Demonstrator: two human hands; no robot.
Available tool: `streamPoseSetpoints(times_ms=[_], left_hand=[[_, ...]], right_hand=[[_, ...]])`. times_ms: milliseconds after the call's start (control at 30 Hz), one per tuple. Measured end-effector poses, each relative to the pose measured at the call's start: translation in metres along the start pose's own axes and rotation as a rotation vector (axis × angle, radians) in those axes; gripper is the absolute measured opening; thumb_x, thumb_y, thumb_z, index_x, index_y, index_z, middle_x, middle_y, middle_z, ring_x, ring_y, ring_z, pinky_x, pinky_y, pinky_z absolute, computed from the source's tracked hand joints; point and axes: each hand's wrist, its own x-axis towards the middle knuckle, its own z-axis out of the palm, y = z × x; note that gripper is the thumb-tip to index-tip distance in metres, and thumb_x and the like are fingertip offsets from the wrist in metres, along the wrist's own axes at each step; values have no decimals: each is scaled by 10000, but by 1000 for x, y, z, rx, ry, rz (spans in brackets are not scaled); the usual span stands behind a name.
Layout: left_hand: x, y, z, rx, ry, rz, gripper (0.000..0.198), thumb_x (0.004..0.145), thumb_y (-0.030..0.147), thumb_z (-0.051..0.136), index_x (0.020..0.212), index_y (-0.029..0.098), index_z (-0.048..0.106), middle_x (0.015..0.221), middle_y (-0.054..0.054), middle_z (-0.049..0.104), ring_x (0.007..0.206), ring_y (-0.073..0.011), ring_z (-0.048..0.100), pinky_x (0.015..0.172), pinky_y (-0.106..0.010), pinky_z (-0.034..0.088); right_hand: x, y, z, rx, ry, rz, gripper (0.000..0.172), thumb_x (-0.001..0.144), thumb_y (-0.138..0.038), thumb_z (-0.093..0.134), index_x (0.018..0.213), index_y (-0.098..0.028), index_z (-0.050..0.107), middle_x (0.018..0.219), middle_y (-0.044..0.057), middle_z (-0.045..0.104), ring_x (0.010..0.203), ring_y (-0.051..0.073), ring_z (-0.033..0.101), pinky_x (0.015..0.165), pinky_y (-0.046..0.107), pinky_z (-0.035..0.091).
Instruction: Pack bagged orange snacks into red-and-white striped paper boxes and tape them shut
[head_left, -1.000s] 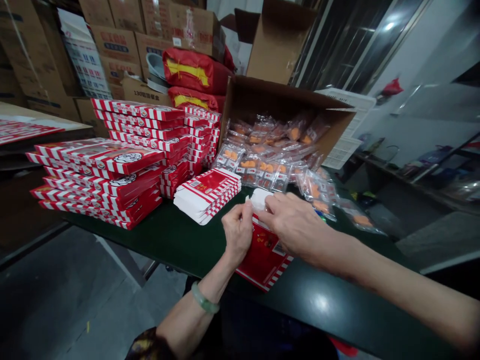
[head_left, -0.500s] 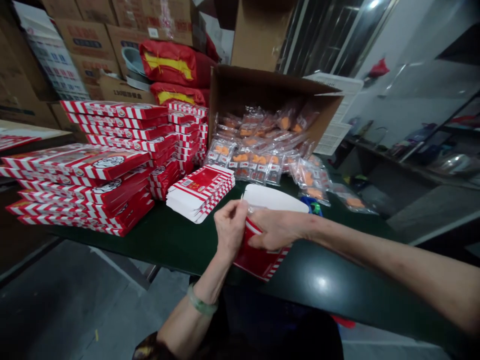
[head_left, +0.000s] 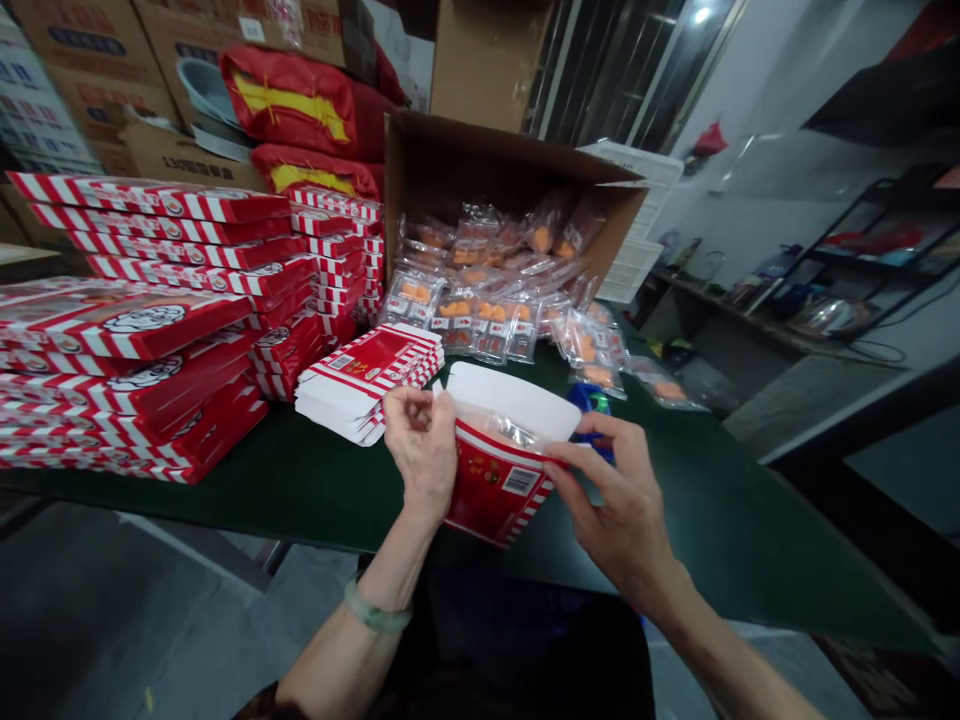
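A red and white striped box [head_left: 487,480] stands tilted at the near edge of the green table [head_left: 330,510], its white top flap raised. Clear plastic packaging [head_left: 514,430] shows in its open mouth. My left hand [head_left: 424,450] pinches the box's left top corner. On the opposite side, my right hand [head_left: 619,500] pinches the right top corner, thumb below and fingers above. Just left of the box lies a stack of flat red and white cartons [head_left: 371,380]. A blue object [head_left: 596,410] sits behind my right fingers, partly hidden.
Tall stacks of striped boxes [head_left: 150,330] fill the left side. Behind the hands, a large cardboard carton [head_left: 615,215] lies open with clear packets [head_left: 491,320] spilling out. Red bags with yellow bands [head_left: 307,110] are piled behind. A shelf [head_left: 870,250] stands at right.
My right hand has come out of the box's mouth and moved right to its right corner. The box front with its barcode is now uncovered. The view has shifted to the right.
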Motion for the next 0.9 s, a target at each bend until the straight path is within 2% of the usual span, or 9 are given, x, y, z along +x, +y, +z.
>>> streamPoseSetpoints(times_ms=[100, 200, 300, 400, 467, 533, 633, 733, 900], left_hand=[[-8, 1, -1, 47, 62, 121, 133, 802, 267, 602, 823, 191, 496, 711, 47, 474, 592, -75, 468, 578, -196, 399], [-15, 0, -3, 57, 95, 280, 109, 844, 265, 568, 923, 190, 565, 828, 11, 568, 730, -101, 550, 708, -225, 447], [-16, -2, -7, 96, 12, 347, 131, 870, 266, 542, 943, 190, 619, 905, -18, 615, 841, -131, 583, 803, -261, 453], [-10, -3, -14, 107, -108, 384, 199, 899, 291, 490, 855, 175, 645, 852, -30, 614, 856, -152, 582, 823, -289, 447], [-5, -2, -18, 117, -139, 384, 251, 911, 294, 463, 788, 172, 645, 785, -24, 607, 809, -148, 575, 807, -289, 445], [-1, -2, -19, 135, -141, 359, 215, 880, 284, 522, 734, 172, 634, 751, -11, 608, 761, -136, 572, 774, -273, 448], [2, -2, -19, 104, -131, 295, 154, 796, 286, 631, 696, 170, 614, 779, -6, 630, 757, -134, 590, 740, -256, 458], [1, -3, -15, 36, -146, 168, 170, 779, 317, 647, 710, 172, 592, 673, 24, 597, 616, -97, 554, 603, -206, 441], [0, -2, -8, -133, -202, 61, 224, 762, 295, 676, 932, 200, 566, 656, 50, 577, 529, -54, 503, 512, -148, 399]], right_hand=[[7, 5, 7, 101, -87, 98, 88, 838, -163, 566, 795, -189, 638, 1014, 90, 501, 968, 223, 499, 814, 397, 452], [19, 10, 2, 46, -315, 57, 160, 869, -230, 533, 798, -195, 673, 925, 90, 516, 962, 247, 465, 788, 401, 413], [28, 12, -4, -30, -472, -1, 255, 911, -274, 464, 863, -195, 701, 843, 93, 522, 908, 246, 451, 739, 382, 385], [32, 17, -1, -30, -514, 8, 280, 914, -292, 461, 825, -190, 706, 811, 88, 531, 875, 238, 462, 730, 389, 387], [27, 22, 8, 83, -399, 48, 240, 902, -272, 484, 814, -186, 690, 854, 86, 542, 890, 229, 489, 751, 397, 414], [16, 26, 23, 307, -113, 158, 147, 879, -240, 519, 944, -196, 643, 999, 89, 548, 931, 205, 527, 779, 383, 455], [-6, 25, 50, 650, 318, 431, 344, 828, -235, 587, 1148, -222, 462, 1122, 97, 532, 955, 172, 580, 810, 356, 504], [-19, 15, 73, 829, 341, 574, 352, 826, -269, 581, 1125, -207, 407, 1061, 105, 580, 969, 184, 612, 856, 376, 510], [-17, 8, 79, 621, 350, 422, 204, 867, -244, 504, 1065, -199, 515, 1062, 106, 561, 990, 200, 587, 857, 387, 491]])
